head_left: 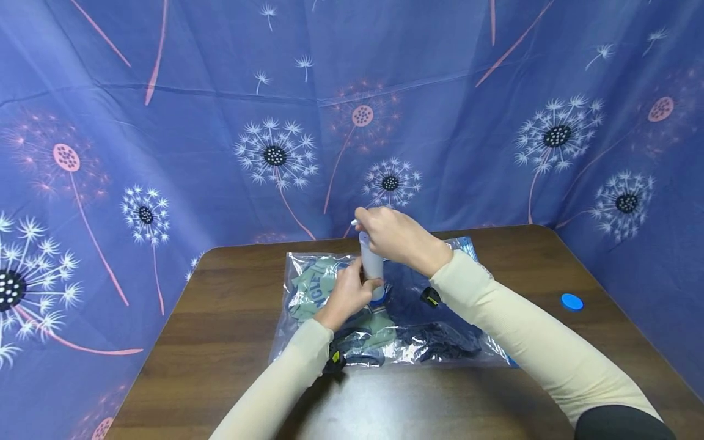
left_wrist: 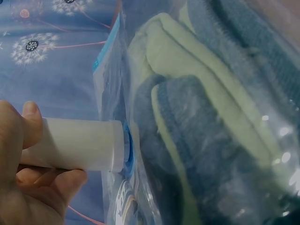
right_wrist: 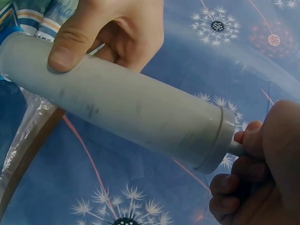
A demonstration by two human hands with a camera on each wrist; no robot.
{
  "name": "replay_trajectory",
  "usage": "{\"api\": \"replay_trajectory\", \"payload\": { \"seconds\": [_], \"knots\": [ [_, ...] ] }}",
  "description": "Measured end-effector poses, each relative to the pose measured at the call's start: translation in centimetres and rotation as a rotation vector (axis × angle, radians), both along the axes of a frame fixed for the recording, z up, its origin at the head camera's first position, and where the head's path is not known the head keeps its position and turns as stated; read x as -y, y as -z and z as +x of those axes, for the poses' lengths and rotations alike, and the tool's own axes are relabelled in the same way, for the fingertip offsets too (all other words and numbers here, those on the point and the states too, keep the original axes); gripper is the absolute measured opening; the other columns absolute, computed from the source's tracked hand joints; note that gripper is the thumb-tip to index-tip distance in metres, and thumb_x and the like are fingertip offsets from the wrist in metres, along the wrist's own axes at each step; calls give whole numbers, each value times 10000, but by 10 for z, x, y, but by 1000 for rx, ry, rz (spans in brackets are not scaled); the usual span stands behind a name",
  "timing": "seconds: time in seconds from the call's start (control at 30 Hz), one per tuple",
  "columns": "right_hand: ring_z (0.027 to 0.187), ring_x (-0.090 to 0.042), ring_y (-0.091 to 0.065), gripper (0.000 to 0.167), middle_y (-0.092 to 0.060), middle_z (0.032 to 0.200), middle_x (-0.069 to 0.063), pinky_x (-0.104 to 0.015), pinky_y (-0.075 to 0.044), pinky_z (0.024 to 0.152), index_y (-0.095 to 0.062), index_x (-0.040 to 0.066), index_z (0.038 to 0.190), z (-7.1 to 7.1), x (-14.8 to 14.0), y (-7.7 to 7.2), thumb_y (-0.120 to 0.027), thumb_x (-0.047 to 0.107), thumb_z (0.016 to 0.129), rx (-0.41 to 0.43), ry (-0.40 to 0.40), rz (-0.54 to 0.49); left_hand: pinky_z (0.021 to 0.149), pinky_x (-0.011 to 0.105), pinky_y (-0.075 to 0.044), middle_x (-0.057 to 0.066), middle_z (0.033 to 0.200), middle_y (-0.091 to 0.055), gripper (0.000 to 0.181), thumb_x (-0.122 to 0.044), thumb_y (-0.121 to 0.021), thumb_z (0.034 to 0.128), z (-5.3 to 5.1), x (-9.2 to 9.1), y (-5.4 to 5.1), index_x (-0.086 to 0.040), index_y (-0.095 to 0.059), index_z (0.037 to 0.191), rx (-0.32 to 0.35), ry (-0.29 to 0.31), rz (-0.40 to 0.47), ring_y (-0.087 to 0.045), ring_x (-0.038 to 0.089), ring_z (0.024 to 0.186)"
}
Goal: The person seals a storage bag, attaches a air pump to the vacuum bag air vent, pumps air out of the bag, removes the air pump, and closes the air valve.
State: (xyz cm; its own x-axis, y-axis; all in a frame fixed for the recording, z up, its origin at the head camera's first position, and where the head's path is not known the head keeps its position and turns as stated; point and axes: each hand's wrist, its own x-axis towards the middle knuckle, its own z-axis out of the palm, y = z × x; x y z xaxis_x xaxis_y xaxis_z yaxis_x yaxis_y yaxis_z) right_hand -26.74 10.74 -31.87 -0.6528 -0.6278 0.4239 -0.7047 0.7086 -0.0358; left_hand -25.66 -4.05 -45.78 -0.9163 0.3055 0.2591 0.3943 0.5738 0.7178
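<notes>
A white cylindrical hand pump (head_left: 372,263) stands upright on the blue valve (head_left: 378,300) of a clear vacuum storage bag (head_left: 415,351). My left hand (head_left: 349,293) grips the pump's lower barrel, thumb along one side and fingers round the other. At the top, my right hand (head_left: 400,237) holds the pump's handle (head_left: 354,222), whose white end sticks out past the fingers. A short length of rod (right_wrist: 235,149) shows between barrel and hand in the right wrist view. Folded green and dark clothes (left_wrist: 187,117) fill the bag.
The bag lies flat on a brown wooden table (head_left: 220,305), near its back edge. Towards the right side of the table lies a round blue cap (head_left: 572,302). A blue curtain with dandelion prints (head_left: 440,153) hangs behind and beside the table.
</notes>
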Motion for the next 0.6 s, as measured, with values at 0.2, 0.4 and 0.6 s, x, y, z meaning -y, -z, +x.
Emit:
{"api": "replay_trajectory", "payload": {
  "seconds": [0.2, 0.4, 0.6],
  "knots": [
    [811, -225, -720, 113, -718, 921, -113, -308, -612, 689, -604, 27, 985, 0, -3, 1, -565, -65, 932, -16, -6, -3, 777, 334, -607, 148, 1114, -737, 440, -213, -755, 950, -1, -2, 0, -24, -579, 1306, 10, 1, 1, -728, 227, 945],
    [761, -212, -697, 79, -693, 886, -109, -299, -592, 641, -598, 33, 998, 1, -3, 1, -555, -30, 975, -17, 2, 7, 782, 336, -608, 147, 1101, -741, 422, -192, -761, 940, -2, -1, 0, -19, -587, 1284, 6, 6, 5, -729, 228, 940],
    [708, -208, -676, 40, -685, 858, -94, -305, -580, 598, -592, 46, 977, 1, -1, 1, -571, 20, 998, -31, 23, 5, 798, 352, -611, 140, 1100, -741, 422, -187, -763, 937, -2, 0, -1, -22, -581, 1280, 10, 3, 6, -728, 228, 946]
  ]
}}
